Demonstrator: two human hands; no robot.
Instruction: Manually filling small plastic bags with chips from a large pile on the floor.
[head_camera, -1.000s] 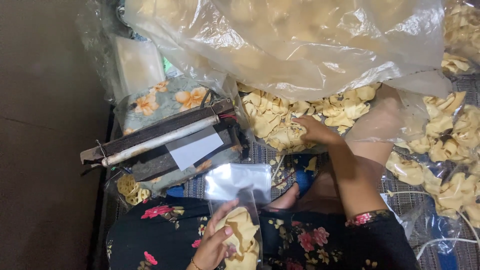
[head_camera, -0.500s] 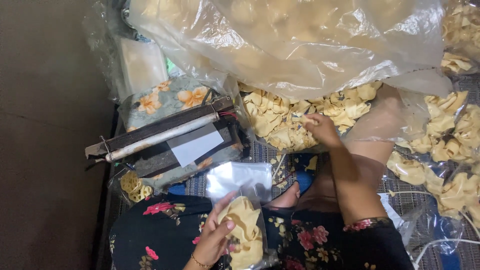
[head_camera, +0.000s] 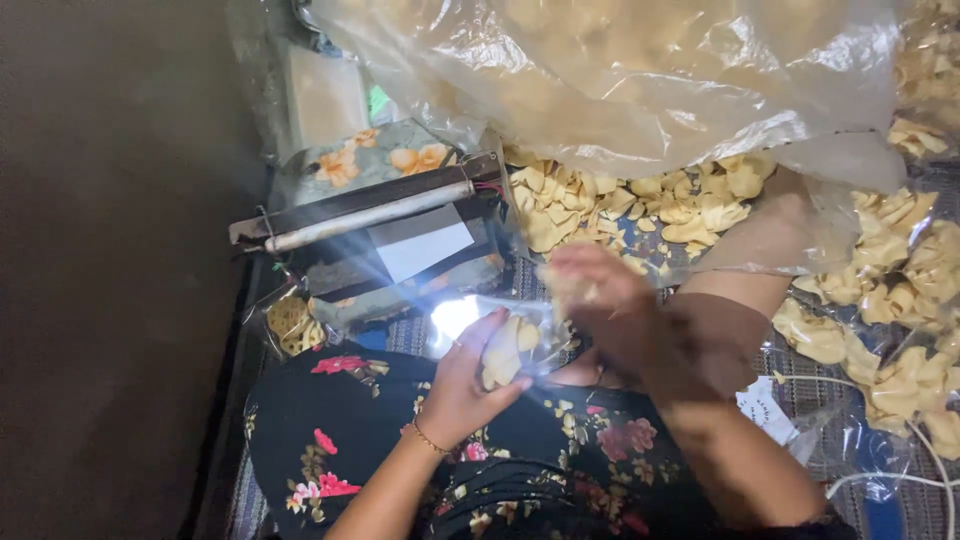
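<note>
My left hand (head_camera: 468, 385) holds a small clear plastic pouch (head_camera: 500, 335) over my lap, with pale yellow fried crackers inside it. My right hand (head_camera: 600, 300) is blurred, just right of the pouch mouth, closed on a handful of crackers. Beyond both hands lies a loose pile of the same crackers (head_camera: 600, 205) on plastic sheeting.
A big clear bag of crackers (head_camera: 620, 70) fills the top. A dark heat sealer with a pale bar (head_camera: 370, 215) rests on floral cloth at left. More bagged crackers (head_camera: 900, 300) lie at right. A white cord (head_camera: 890, 480) crosses the striped mat. Dark floor lies left.
My right hand left the cracker pile and came back to the pouch with crackers. My left hand raised the pouch up from my lap. The view shifted left.
</note>
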